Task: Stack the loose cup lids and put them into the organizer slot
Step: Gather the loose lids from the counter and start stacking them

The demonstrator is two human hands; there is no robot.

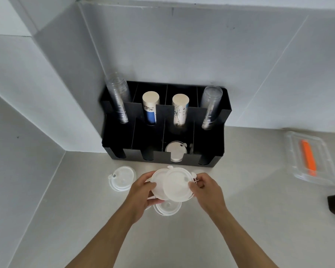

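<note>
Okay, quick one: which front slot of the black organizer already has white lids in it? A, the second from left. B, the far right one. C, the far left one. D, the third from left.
D: the white lids sit in the third front slot from the left of the organizer; the other front slots look dark and show no lids.

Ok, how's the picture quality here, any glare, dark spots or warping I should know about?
Head view: wide-angle warping bends the wall seams; the lids held between the left hand and right hand are overexposed, nearly featureless; the black organizer slots are dark, hiding detail; the clear tray at right looks slightly soft.
</note>
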